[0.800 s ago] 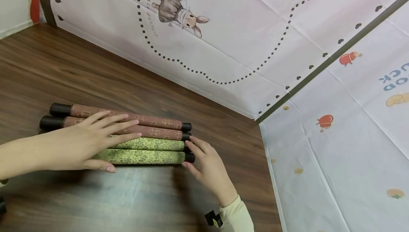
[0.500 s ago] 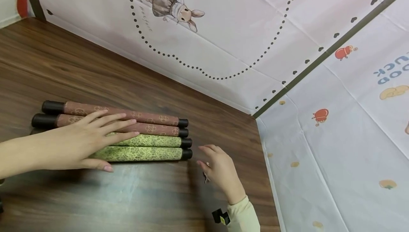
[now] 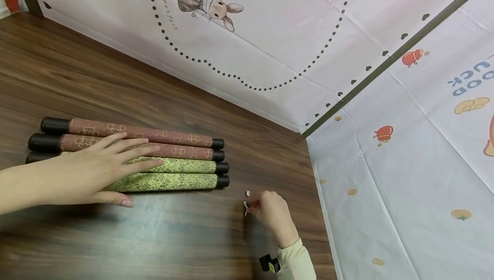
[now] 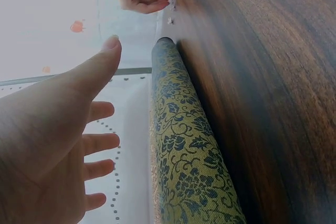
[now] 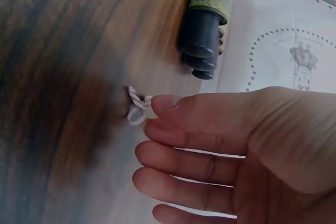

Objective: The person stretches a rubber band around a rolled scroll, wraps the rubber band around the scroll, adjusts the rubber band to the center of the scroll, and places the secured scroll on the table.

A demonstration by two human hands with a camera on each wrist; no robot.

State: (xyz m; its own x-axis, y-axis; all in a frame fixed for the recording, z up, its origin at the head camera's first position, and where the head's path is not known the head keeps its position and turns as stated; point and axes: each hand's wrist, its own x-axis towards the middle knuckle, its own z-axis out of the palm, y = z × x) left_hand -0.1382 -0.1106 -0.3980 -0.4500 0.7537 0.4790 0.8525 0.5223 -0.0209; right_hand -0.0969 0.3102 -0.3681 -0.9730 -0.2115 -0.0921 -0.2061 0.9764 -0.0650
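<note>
Two reddish-brown patterned scrolls and two green floral scrolls lie rolled side by side on the wooden table, with black end knobs. Across their left half my left hand lies flat, fingers spread. My right hand is low over the table, right of the scrolls, its thumb and fingertips pinching at a short pale twisted string. The string's end meets the thumb tip in the right wrist view. A second small pale piece of string lies just beyond it, between hand and scrolls.
A white printed cloth wall with a rabbit drawing rises behind the table. Another printed cloth wall stands along the right side, meeting the first at a dark-edged corner.
My right hand has left the scrolls' right end knobs, moving right and toward me, down to the string. My left hand stays on the scrolls; the whole view has shifted slightly.
</note>
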